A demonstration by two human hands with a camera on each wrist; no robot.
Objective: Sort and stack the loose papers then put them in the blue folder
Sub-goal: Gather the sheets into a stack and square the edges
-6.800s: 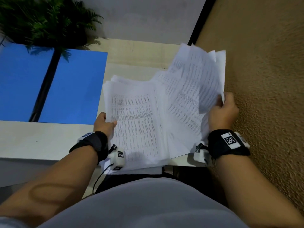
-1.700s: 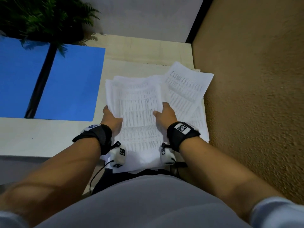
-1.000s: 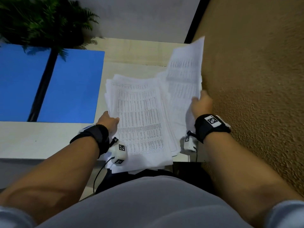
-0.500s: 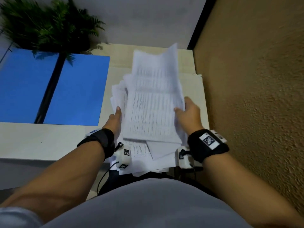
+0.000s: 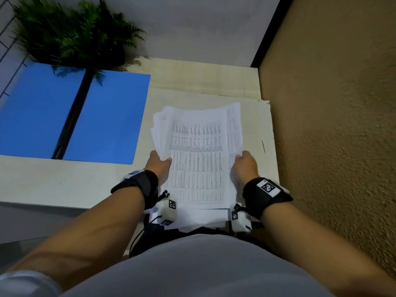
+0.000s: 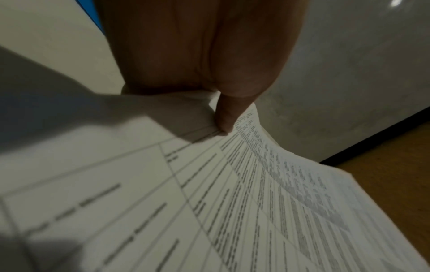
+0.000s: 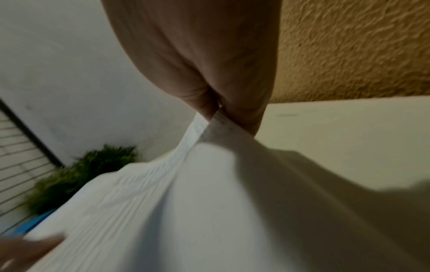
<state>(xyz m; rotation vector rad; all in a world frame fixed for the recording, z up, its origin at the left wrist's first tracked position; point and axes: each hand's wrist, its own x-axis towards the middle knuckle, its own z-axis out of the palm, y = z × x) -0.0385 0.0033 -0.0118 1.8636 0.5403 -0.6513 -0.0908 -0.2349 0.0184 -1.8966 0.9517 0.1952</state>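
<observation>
Papers [image 5: 197, 159] sit gathered in one uneven pile on the desk [image 5: 64, 183], right of the open blue folder [image 5: 111, 118]. Left hand [image 5: 159, 166] pinches the pile's left edge; right hand [image 5: 244, 166] pinches its right edge.

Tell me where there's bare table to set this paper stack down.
Bare table runs along the near edge, between the blue folder and the left hand. A strip lies beyond the papers, toward the back wall. It is tight on the right: the right hand sits near the textured wall.
</observation>
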